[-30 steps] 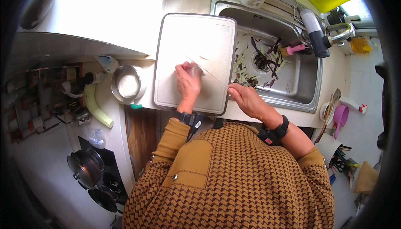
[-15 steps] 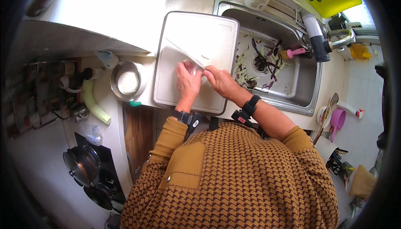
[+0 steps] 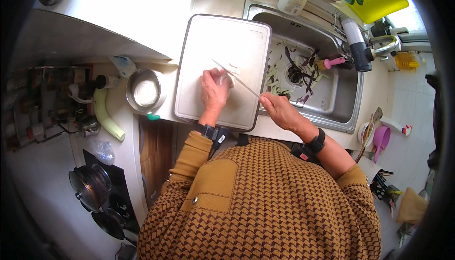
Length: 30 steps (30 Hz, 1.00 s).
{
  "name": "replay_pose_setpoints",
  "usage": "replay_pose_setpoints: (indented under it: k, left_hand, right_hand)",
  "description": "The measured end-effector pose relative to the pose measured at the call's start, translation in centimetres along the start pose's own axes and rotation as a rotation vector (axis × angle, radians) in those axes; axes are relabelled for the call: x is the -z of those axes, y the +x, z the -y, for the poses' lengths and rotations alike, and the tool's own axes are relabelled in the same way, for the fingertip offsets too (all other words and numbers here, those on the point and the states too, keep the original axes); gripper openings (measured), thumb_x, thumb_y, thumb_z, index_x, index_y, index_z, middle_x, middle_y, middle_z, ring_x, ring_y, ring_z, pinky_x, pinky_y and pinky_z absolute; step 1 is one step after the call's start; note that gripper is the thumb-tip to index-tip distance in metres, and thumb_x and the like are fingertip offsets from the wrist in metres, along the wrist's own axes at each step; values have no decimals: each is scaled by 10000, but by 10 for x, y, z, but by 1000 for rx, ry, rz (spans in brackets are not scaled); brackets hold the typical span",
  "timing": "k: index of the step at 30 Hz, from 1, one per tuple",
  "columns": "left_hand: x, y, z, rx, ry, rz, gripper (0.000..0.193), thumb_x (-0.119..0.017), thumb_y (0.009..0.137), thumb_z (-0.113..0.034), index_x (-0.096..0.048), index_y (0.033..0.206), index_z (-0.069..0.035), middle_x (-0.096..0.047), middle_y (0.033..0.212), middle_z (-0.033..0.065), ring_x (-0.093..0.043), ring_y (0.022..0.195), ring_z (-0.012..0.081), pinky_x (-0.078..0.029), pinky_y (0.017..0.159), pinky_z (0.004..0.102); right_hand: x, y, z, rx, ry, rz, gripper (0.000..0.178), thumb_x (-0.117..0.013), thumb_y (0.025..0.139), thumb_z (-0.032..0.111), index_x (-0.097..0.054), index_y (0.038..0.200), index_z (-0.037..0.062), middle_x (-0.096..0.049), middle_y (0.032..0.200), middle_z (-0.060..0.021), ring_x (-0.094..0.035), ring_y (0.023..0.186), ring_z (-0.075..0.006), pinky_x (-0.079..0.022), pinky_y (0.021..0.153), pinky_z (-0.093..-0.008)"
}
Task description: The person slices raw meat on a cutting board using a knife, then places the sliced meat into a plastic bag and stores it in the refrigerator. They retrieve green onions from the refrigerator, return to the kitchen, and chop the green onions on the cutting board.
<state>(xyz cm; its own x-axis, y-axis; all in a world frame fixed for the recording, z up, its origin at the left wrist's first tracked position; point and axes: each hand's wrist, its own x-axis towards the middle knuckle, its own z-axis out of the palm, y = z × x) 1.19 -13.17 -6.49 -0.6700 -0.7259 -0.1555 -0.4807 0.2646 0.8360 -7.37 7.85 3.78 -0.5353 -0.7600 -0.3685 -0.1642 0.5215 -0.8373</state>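
Note:
My right hand (image 3: 283, 112) is closed round the handle of a knife (image 3: 242, 83). Its thin blade reaches leftward across the pale cutting board (image 3: 204, 37). On the board my left hand (image 3: 214, 91) has its fingers curled against a whitish, rounded piece of food (image 3: 230, 82); its exact kind is not clear, and the fingers partly cover it. The blade lies just beyond and beside this piece. A small pale slice (image 3: 233, 65) rests on the board past the blade.
Right of the board, the steel sink (image 3: 348, 94) holds dark and pale peelings (image 3: 296, 72) and a pink-handled brush (image 3: 333, 63). To the left are a metal pot (image 3: 160, 89) with something white inside, a long pale-green vegetable (image 3: 104, 113), and a lidded pan (image 3: 90, 189) on the stove.
My right hand has drawn the knife back to the right, away from my left hand. My left hand stays nearly in place on the whitish piece.

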Motion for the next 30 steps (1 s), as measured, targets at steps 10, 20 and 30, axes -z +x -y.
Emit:
replay_pose_setpoints:
  k: [10,20,30]
  left_hand:
    - [5,2,-3,0,99,35,495,-758,759,-273,-517,1132,-53,-567,1139,179,-620,1037,364,-511,881,472]
    - [2,2,-1,12,-38,9,423,-776,752,-244,-556,1072,-76,-582,1136,132,-651,1032,319,-511,890,440]
    - [4,0,-11,58,-13,10,401,-772,776,-238,-559,1075,-77,-580,1136,125,-643,1029,320,-507,895,435]
  right_hand:
    - [-33,62,-25,81,-16,-91,375,-454,1079,329,-588,994,-10,-539,702,-197,-541,646,-326,-465,653,-442]
    - [-13,9,11,36,-84,-99,303,-505,1055,291,-618,1051,10,-587,739,-262,-569,697,-475,-459,640,-474]
    - [-1,-2,10,-36,-47,7,385,-457,1082,347,-579,1018,-13,-540,722,-213,-489,652,-361,-459,669,-439]
